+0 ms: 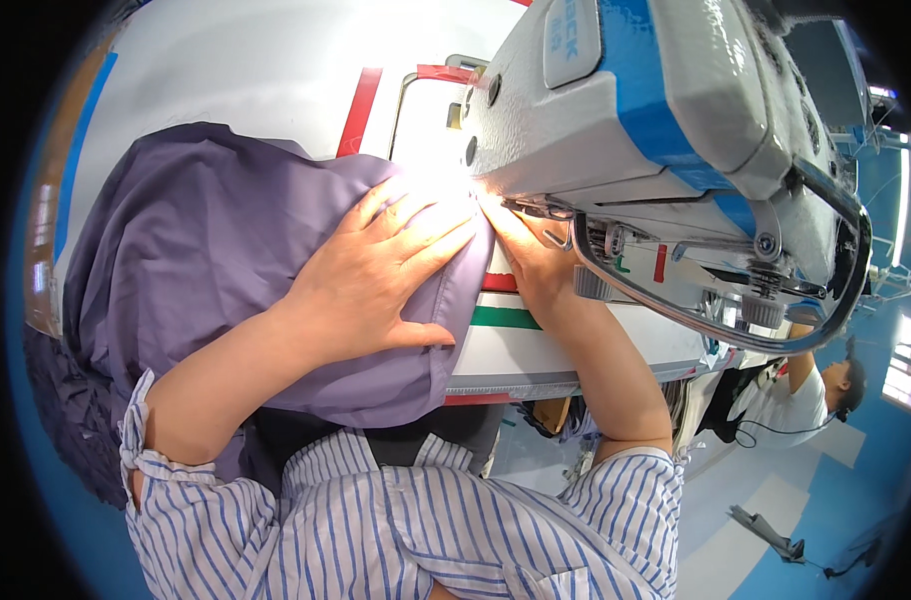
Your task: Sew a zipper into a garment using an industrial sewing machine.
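A smooth purple cloth (225, 230) is spread over the sewing table, its right edge running up beside the sewing machine (615, 130). My left hand (375, 265) lies flat on the cloth with fingers spread and thumb stretched toward the edge. Its fingertips fade into the bright lamp glare near the needle area. At the cloth's right edge is my right hand (538, 255), one finger reaching toward the same bright spot. The machine's head and a metal guard partly cover that hand, so its grip is hidden. Glare also hides the stitching point.
Red tape (360, 110) and green tape (505, 317) mark the white tabletop (225, 60). A curved metal bar (715, 338) juts from the machine on the right. Dark cloth (70, 410) hangs at the left. Another person (795, 400) is farther off at right.
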{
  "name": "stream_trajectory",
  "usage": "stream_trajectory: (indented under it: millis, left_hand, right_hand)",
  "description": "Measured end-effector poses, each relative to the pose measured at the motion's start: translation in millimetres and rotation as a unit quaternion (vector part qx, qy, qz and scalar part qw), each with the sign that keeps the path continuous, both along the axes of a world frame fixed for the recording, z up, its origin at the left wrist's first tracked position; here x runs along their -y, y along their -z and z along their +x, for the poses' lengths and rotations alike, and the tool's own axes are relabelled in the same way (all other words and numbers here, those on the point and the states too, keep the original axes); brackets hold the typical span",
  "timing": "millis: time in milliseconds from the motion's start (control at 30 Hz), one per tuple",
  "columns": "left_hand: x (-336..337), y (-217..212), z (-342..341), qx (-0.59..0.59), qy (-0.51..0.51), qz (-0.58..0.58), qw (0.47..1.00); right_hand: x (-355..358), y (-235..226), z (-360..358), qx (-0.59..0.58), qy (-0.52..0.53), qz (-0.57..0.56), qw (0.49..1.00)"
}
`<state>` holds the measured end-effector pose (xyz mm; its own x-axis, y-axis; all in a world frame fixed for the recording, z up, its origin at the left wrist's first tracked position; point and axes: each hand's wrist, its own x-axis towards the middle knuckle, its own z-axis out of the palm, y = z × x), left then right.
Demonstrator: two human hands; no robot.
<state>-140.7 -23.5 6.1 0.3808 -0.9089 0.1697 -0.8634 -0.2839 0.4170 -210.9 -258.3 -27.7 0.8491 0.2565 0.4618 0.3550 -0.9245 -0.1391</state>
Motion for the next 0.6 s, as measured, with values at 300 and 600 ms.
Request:
stream_trajectory:
  millis: [300, 600]
  left_hand:
    - [12.7, 4.2, -7.9, 0.019, -0.043, -0.031, 0.998]
    - [16.7, 13.4, -9.2, 0.068, -0.061, -0.036, 0.995]
  right_hand:
    - [5.4, 18.5, 1.1, 0.006, 0.048, 0.006, 0.999]
    - [-33.2, -37.1, -73.0, 0.016, -0.032, 0.034, 0.999]
